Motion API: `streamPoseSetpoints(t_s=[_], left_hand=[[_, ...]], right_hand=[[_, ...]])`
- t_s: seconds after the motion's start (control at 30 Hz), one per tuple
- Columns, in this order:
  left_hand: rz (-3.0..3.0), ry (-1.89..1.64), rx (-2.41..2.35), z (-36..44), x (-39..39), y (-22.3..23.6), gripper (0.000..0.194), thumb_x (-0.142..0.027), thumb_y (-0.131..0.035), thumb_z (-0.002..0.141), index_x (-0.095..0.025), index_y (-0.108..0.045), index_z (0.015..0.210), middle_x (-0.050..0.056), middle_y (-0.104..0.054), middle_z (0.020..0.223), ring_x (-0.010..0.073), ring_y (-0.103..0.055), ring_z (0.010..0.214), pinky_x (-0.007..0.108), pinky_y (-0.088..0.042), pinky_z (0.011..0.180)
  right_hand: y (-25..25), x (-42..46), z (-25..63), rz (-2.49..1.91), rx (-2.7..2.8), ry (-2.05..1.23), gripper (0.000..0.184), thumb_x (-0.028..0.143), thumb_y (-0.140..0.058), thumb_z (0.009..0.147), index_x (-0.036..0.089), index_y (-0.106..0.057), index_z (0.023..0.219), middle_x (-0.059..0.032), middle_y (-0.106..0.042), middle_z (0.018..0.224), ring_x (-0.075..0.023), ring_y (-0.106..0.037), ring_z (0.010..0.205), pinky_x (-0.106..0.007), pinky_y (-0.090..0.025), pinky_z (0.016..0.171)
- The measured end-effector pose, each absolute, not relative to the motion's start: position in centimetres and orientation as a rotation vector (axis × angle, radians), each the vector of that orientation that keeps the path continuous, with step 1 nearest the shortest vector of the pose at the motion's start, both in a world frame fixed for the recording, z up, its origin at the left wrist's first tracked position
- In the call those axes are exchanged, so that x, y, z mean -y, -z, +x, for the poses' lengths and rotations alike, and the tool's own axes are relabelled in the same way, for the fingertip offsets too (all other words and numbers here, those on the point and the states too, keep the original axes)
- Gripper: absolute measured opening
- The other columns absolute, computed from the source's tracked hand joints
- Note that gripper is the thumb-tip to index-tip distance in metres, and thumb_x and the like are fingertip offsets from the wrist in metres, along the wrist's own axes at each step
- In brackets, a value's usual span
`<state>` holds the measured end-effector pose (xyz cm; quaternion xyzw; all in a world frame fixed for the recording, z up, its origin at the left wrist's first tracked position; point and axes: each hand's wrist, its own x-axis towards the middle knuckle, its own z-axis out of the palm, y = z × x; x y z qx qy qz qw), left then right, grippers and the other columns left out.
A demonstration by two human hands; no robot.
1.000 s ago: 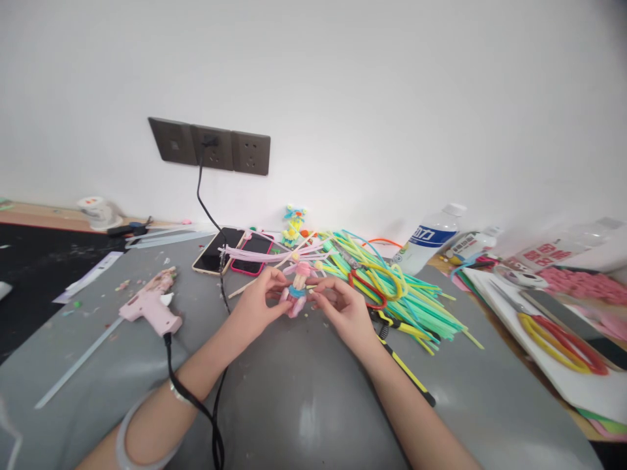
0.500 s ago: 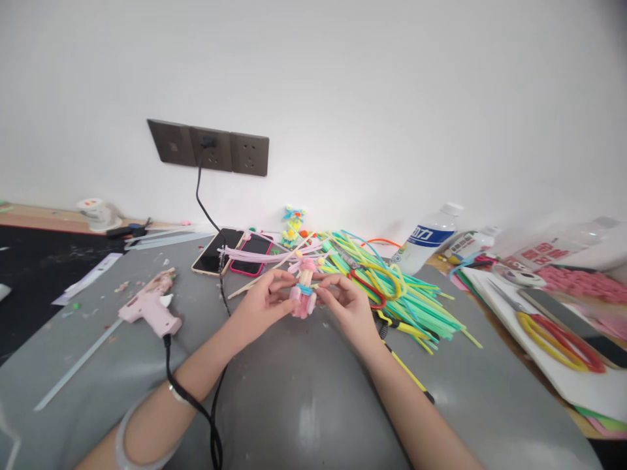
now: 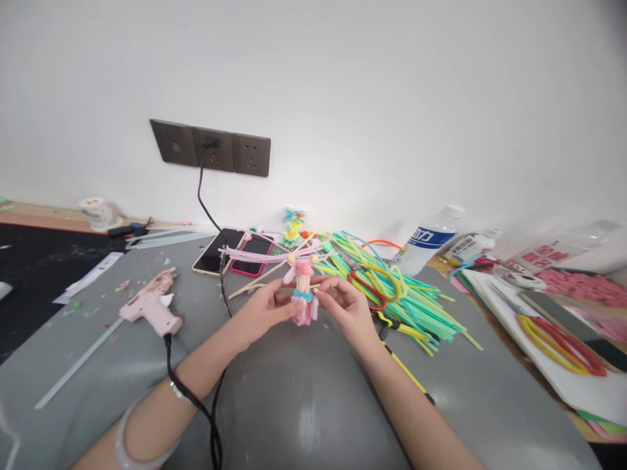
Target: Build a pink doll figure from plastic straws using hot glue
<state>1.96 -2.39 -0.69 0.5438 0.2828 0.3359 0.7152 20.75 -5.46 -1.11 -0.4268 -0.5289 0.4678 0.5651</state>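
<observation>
A small pink pipe-cleaner figure (image 3: 304, 282) with a blue band round its middle and two yellowish balls at its top is held upright between my hands, above the grey mat (image 3: 308, 398). My left hand (image 3: 264, 312) is closed on its left side, the thumb pressed near the blue band. From the right, my right hand (image 3: 347, 310) pinches the figure's edge with thumb and fingers. The fingertips behind the figure are partly hidden. Lilac pipe cleaners (image 3: 264, 256) lie just beyond it.
Right of my hands are green and yellow pipe cleaners (image 3: 426, 307), red-and-yellow-handled scissors (image 3: 386, 284) and yellow-handled pliers (image 3: 399, 324). A pink glue gun (image 3: 151, 307) lies left, its cord passing my left forearm. Two phones (image 3: 215, 253) and a bottle (image 3: 431, 238) are near the wall.
The figure has turned and tipped slightly in my fingers, its top now a little further left and its lower end slightly nearer me. Both hands keep their grip.
</observation>
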Motion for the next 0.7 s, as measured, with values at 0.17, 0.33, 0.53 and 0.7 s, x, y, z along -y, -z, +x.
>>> streamPoseSetpoints(t_s=[0.17, 0.33, 0.53, 0.7], left_hand=[[1.167, -0.748, -0.591, 1.86, 2.53, 0.88, 0.043, -0.041, -0.079, 0.076, -0.017, -0.065, 0.109, 0.009, -0.073, 0.101, 0.022, -0.07, 0.089, 0.035, -0.056, 0.081], [1.157, -0.771, -0.651, 1.69, 2.35, 0.89, 0.049, -0.044, -0.08, 0.075, -0.016, -0.063, 0.112, 0.008, -0.071, 0.098, 0.0185, -0.068, 0.082, 0.028, -0.053, 0.069], [1.084, -0.86, -0.686, 1.69, 2.37, 0.46, 0.062, -0.059, -0.084, 0.061, -0.013, -0.062, 0.097, 0.004, -0.065, 0.086, 0.0143, -0.059, 0.071, 0.025, -0.046, 0.06], [1.024, -0.899, -0.717, 1.76, 2.28, 0.39, 0.062, -0.059, -0.084, 0.06, -0.014, -0.063, 0.096, 0.004, -0.065, 0.087, 0.0153, -0.06, 0.074, 0.026, -0.047, 0.065]], right_hand=[[1.07, 5.59, 20.77, -0.992, 1.242, -1.14, 0.027, 0.044, -0.074, 0.081, 0.021, -0.06, 0.081, -0.0098, -0.07, 0.109, -0.0243, -0.07, 0.097, -0.032, -0.059, 0.071], [0.95, 5.47, 20.84, -0.981, 1.245, -1.099, 0.025, 0.042, -0.075, 0.08, 0.021, -0.063, 0.08, -0.0085, -0.07, 0.104, -0.022, -0.068, 0.093, -0.031, -0.057, 0.072], [1.16, 5.31, 21.02, -0.914, 1.251, -1.082, 0.017, 0.035, -0.073, 0.082, 0.022, -0.064, 0.08, -0.0048, -0.069, 0.098, -0.0159, -0.063, 0.079, -0.028, -0.052, 0.068], [1.02, 5.61, 20.79, -0.86, 1.373, -1.051, 0.014, 0.034, -0.073, 0.083, 0.022, -0.066, 0.081, -0.0031, -0.063, 0.084, -0.0171, -0.06, 0.078, -0.029, -0.05, 0.068]])
